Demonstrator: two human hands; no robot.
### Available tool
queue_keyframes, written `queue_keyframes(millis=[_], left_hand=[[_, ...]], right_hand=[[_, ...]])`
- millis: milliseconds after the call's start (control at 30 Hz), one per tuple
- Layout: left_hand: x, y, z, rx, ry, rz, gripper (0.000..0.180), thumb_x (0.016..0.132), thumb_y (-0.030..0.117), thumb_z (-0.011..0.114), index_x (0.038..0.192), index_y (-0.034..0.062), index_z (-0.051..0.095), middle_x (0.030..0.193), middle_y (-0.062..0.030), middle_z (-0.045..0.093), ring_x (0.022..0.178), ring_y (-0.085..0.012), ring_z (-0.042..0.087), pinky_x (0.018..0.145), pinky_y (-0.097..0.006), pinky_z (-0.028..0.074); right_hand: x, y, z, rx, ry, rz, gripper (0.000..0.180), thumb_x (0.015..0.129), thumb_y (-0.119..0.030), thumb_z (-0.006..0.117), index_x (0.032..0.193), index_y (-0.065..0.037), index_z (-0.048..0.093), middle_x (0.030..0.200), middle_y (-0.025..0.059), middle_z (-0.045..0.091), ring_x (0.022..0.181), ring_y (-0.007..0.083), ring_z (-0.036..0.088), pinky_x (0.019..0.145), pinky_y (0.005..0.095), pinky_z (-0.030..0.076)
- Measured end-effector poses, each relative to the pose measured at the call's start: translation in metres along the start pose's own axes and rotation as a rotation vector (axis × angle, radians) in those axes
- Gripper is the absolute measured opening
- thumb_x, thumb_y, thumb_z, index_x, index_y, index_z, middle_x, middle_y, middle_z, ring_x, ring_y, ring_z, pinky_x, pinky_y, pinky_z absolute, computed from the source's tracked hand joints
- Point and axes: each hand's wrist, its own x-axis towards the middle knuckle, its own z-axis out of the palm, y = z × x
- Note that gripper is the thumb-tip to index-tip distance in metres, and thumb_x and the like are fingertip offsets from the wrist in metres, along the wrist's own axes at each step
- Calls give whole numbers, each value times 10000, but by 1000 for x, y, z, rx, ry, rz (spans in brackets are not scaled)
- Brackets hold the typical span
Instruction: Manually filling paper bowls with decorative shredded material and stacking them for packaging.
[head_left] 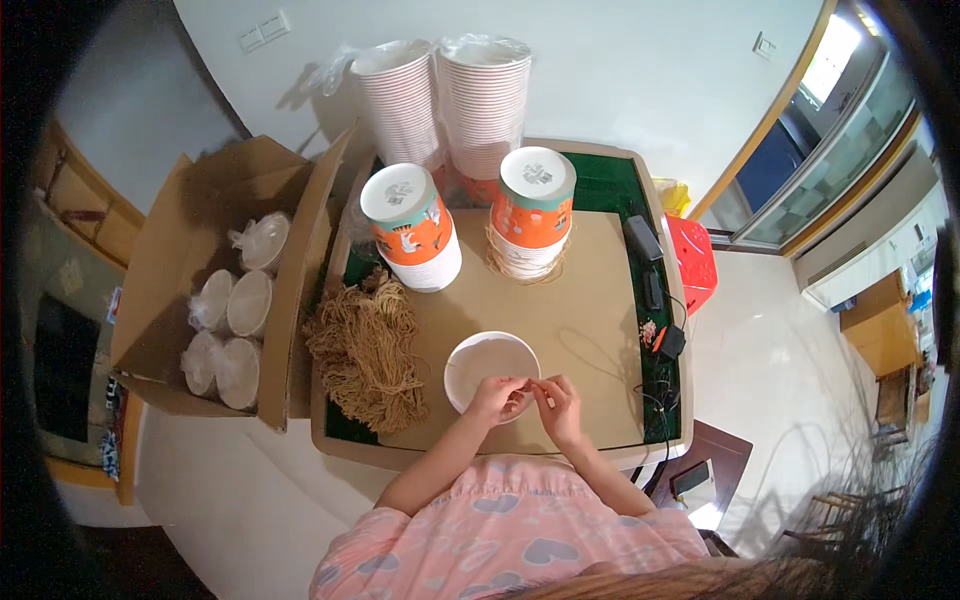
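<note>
Head view: L hand point(492, 402) & R hand point(558, 408) meet w/ fingertips close tog. at near-right rim of white paper tub point(470, 362); can't tell if fingers are clamped on anything, too small. Tub is mouth-up on table, centre front, up-left of fingertips; round mouth, so no clear long axis. L hand nearer, overlapping rim; R hand just to the right.

Surface: brown cardboard sheet point(590, 330) over green-topped table point(600, 172). Twine bundle point(365, 355) left of tub; behind, two upside-down stacks of orange-patterned paper buckets point(412, 235), right one w/ loose strands round it. Black power adapters point(643, 240) at R edge.

Room: open carton point(150, 345) w/ bagged tubs on left, red plastic stool point(693, 262) on right, white wall point(640, 70) behind, pale glossy floor point(765, 345).
</note>
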Motion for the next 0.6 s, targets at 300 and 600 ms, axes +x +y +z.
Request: queue_keyframes(millis=[300, 600], left_hand=[[-3, 3, -3, 191, 26, 76, 153, 841, 147, 576, 907, 24, 638, 731, 9, 587, 548, -48, 482, 449, -170, 355], [-13, 14, 6, 351, 149, 240, 156, 833, 115, 593, 931, 1, 635, 769, -34, 629, 587, -63, 532, 435, -179, 390]], right_hand=[[0, -9, -8, 80, -68, 44, 137, 765, -15, 616, 894, -46, 648, 778, 112, 575, 666, 228, 566, 587, 323, 457], [11, -4, -8, 272, -175, 218, 67, 773, -15, 630, 840, -20, 622, 791, 95, 581, 648, 182, 586, 577, 272, 474]])
